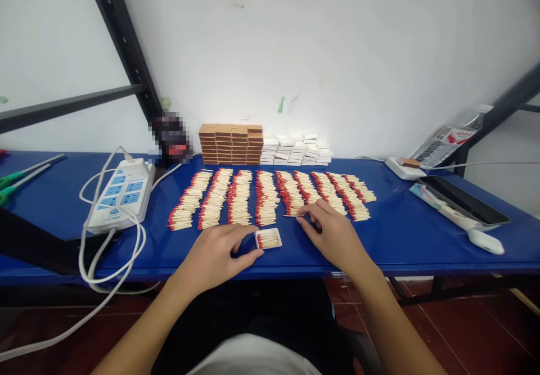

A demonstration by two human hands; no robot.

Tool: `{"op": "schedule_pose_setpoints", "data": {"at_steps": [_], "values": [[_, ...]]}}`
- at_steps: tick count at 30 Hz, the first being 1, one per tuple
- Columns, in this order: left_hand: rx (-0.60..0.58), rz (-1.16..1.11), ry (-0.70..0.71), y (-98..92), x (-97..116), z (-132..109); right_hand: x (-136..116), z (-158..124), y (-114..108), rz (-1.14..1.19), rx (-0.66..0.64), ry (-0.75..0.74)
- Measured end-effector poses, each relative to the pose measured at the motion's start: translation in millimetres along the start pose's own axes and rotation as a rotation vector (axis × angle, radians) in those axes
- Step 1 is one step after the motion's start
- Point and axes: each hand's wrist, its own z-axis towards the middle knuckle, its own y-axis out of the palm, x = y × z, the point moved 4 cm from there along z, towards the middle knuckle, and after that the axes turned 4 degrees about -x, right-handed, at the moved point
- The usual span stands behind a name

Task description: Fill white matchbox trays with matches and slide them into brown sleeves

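A small white matchbox tray [269, 239] holding a few red-tipped matches lies near the front of the blue table [396, 234]. My left hand [219, 254] rests beside it, thumb and forefinger touching the tray's left side. My right hand [331, 231] lies just right of the tray, its fingertips pinching a match [290, 216] at the near end of the rows. Several rows of red-tipped matches [270, 196] stretch across the table beyond both hands.
Stacked brown matchbox sleeves [231, 144] and white trays [295, 150] stand against the wall. A white power strip [122, 194] with looping cables sits at the left, green-handled tools [17, 181] beyond it. At the right lie a dark tray [462, 200], a plastic bottle [451, 139] and a white device [485, 241].
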Motion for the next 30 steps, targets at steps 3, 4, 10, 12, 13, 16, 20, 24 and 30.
{"op": "schedule_pose_setpoints", "data": {"at_steps": [3,4,10,12,13,16,20,24,30], "values": [[-0.005,0.008,-0.003,-0.3,0.4,0.0,0.7,0.3,0.3,0.001,-0.008,0.006],[-0.006,0.009,-0.004,-0.3,0.5,0.1,0.9,0.4,0.4,0.001,-0.012,0.006],[-0.004,0.011,-0.001,-0.5,1.1,0.6,1.1,0.5,0.2,0.004,-0.039,-0.006],[-0.004,0.011,0.0,-0.9,1.4,0.3,0.8,0.3,-0.5,0.004,-0.034,-0.008],[-0.002,0.011,0.0,-1.2,1.5,0.2,0.7,0.3,-0.9,0.001,-0.03,-0.006],[-0.001,0.009,-0.001,-1.6,1.7,0.3,0.2,0.0,-0.9,-0.009,-0.033,0.001],[-0.003,0.006,-0.002,-0.9,1.1,0.8,0.4,0.1,-0.4,-0.016,-0.034,0.007],[-0.008,0.01,-0.003,-0.2,0.2,1.3,1.0,0.6,0.0,-0.014,-0.036,0.016],[-0.007,0.014,-0.001,-0.9,1.2,1.9,0.2,0.6,-0.4,0.001,-0.03,0.015]]}}
